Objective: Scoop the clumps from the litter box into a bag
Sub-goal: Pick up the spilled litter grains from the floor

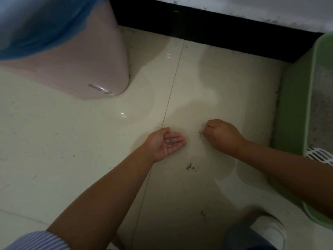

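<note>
My left hand [166, 142] lies palm up just above the tiled floor, fingers straight, with a few dark litter grains [171, 141] in the palm. My right hand [222, 136] is down on the floor to its right, fingers curled, pinching at a small streak of spilled litter [201, 132]. The green litter box [295, 105] stands at the right edge, grey litter [322, 98] inside it. A white slotted scoop [319, 156] pokes out at its near rim. A blue bag [41, 24] lines the pink bin [86, 67] at the upper left.
More spilled litter [191, 166] lies on the cream floor tile [72, 150] below my hands, with another speck patch [203, 213] nearer me. A dark baseboard [216, 27] runs along the back wall. My white shoe [268, 230] is at the bottom right.
</note>
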A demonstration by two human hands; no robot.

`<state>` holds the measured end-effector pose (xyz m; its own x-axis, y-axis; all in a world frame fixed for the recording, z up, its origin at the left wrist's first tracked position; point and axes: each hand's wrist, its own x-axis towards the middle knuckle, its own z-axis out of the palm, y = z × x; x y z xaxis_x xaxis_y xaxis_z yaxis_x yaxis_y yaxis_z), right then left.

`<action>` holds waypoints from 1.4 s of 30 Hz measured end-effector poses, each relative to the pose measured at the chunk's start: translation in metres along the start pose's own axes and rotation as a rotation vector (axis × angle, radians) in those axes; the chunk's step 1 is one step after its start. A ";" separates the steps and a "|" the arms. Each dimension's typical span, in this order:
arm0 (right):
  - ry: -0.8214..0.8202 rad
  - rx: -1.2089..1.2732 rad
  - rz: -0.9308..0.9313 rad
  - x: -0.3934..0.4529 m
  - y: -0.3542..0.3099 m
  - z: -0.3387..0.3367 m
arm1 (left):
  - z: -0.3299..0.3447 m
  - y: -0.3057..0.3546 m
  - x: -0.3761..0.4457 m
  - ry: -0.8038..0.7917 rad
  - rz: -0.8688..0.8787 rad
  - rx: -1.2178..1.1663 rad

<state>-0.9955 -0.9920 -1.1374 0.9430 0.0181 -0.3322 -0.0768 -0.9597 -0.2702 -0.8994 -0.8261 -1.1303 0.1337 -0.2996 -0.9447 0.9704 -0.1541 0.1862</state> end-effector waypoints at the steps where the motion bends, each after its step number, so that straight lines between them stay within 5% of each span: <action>1: 0.013 -0.024 -0.013 0.000 -0.002 -0.002 | 0.000 0.000 0.000 0.002 0.001 0.000; 9: -0.032 -0.114 0.015 0.003 -0.012 -0.005 | 0.001 -0.002 -0.001 0.013 -0.002 -0.002; 12: -0.030 0.064 0.129 0.008 -0.016 -0.006 | 0.001 0.000 -0.002 0.006 -0.010 -0.034; 15: 0.006 0.446 0.064 0.013 -0.031 -0.013 | 0.002 0.001 -0.005 -0.015 -0.015 -0.070; 18: -0.004 0.532 0.005 0.012 -0.033 -0.019 | -0.001 0.000 -0.005 -0.034 -0.018 -0.048; 23: 0.050 0.298 0.157 0.010 0.004 -0.013 | -0.008 0.001 -0.005 -0.040 -0.034 -0.019; 29: 0.150 0.060 -0.052 0.004 0.001 0.005 | -0.003 0.001 -0.006 -0.037 -0.029 -0.029; 42: 0.266 0.142 -0.058 0.009 0.006 0.015 | -0.005 0.000 -0.005 -0.059 -0.040 -0.056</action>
<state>-0.9928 -0.9934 -1.1553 0.9974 -0.0203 -0.0693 -0.0471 -0.9099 -0.4121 -0.8993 -0.8203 -1.1272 0.0837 -0.3493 -0.9333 0.9847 -0.1145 0.1311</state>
